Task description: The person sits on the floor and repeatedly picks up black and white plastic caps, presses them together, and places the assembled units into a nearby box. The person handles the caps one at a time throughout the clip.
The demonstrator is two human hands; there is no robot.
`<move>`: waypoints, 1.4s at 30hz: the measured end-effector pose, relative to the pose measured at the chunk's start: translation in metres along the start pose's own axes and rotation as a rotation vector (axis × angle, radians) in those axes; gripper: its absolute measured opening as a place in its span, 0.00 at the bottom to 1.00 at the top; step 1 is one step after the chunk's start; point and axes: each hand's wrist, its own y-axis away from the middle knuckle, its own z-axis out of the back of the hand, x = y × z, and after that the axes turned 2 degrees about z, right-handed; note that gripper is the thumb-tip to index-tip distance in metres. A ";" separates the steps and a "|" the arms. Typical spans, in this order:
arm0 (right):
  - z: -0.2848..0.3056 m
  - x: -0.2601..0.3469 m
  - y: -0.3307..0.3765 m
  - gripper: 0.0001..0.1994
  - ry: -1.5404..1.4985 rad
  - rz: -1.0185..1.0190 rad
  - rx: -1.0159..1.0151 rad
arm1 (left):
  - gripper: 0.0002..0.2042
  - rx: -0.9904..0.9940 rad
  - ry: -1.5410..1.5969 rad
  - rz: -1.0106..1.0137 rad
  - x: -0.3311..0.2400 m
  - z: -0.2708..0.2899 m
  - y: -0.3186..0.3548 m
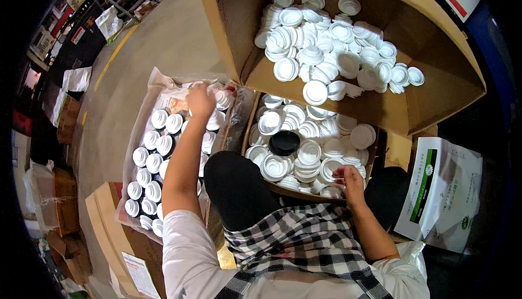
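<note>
My left hand (201,101) reaches down into the far part of a plastic-lined box (129,176). Its back faces up, so the fingers and anything in them are hidden. Rows of white stepped caps (164,145) on dark bodies fill that box. My right hand (353,184) is at the near right of a carton of loose white round lids (309,152). Its fingers are curled together by the rim of a lid; what they hold cannot be made out. One black round piece (284,143) lies on the white lids between my hands.
Beyond the lids, a large cardboard box (435,89) lies tipped toward me, with many more white lids (326,43) spilling forward. A white and green package (443,193) stands at the right. Another carton (111,228) is at the near left. My knees flank the lid carton.
</note>
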 end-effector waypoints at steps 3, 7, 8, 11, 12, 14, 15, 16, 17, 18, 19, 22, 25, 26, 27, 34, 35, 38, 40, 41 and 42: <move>0.003 0.013 -0.021 0.14 -0.009 0.055 -0.049 | 0.13 0.391 0.355 -0.180 -0.078 0.011 0.030; 0.006 0.029 -0.036 0.11 0.004 0.195 -0.071 | 0.28 0.708 0.300 -0.693 -0.142 0.025 0.089; 0.005 0.031 -0.035 0.11 0.013 0.182 -0.080 | 0.29 0.578 0.169 -0.825 -0.149 0.026 0.102; 0.004 0.031 -0.027 0.09 -0.076 0.210 -0.044 | 0.26 0.855 0.067 -0.618 -0.163 0.014 0.126; 0.005 0.030 -0.024 0.10 -0.060 0.215 -0.036 | 0.25 0.869 0.132 -0.598 -0.165 0.008 0.129; 0.007 0.026 -0.018 0.10 -0.123 0.205 -0.040 | 0.23 0.870 0.164 -0.602 -0.165 -0.002 0.132; 0.009 0.024 -0.015 0.11 -0.119 0.189 -0.066 | 0.20 0.806 0.133 -0.626 -0.164 -0.004 0.131; 0.012 0.022 -0.013 0.11 -0.132 0.180 -0.070 | 0.19 0.805 0.203 -0.578 -0.162 -0.004 0.130; 0.016 0.021 -0.011 0.11 -0.155 0.159 -0.077 | 0.19 0.803 0.267 -0.540 -0.161 -0.001 0.129; 0.019 0.021 -0.010 0.11 -0.158 0.168 -0.074 | 0.19 0.796 0.297 -0.503 -0.161 0.005 0.128; 0.021 0.021 -0.008 0.11 -0.170 0.165 -0.075 | 0.17 0.741 0.338 -0.494 -0.162 0.015 0.128; 0.023 0.031 0.000 0.11 -0.171 0.188 -0.041 | 0.15 0.465 0.588 -0.640 -0.177 0.059 0.139; 0.012 0.047 0.013 0.16 -0.263 0.174 0.085 | 0.16 0.430 0.806 -0.800 -0.204 0.115 0.169; 0.007 0.054 0.017 0.22 -0.335 0.107 0.156 | 0.17 0.430 0.854 -0.875 -0.213 0.132 0.180; 0.001 0.059 0.022 0.25 -0.466 0.117 0.258 | 0.18 0.472 0.866 -0.939 -0.220 0.148 0.189; -0.016 0.085 0.048 0.30 -0.788 0.100 0.544 | 0.22 0.513 0.666 -1.193 -0.231 0.208 0.219; -0.013 0.088 0.048 0.30 -0.846 0.003 0.433 | 0.18 0.451 0.723 -1.107 -0.227 0.211 0.223; -0.005 0.095 0.053 0.27 -1.148 0.182 0.555 | 0.15 0.331 0.945 -0.771 -0.218 0.206 0.232; -0.006 0.099 0.059 0.25 -1.157 0.147 0.441 | 0.15 0.446 1.245 -0.547 -0.218 0.196 0.236; -0.008 0.101 0.062 0.25 -1.170 0.134 0.408 | 0.15 0.415 1.251 -0.571 -0.217 0.191 0.235; -0.011 0.102 0.065 0.25 -1.159 0.137 0.386 | 0.14 0.473 1.518 -0.450 -0.221 0.187 0.238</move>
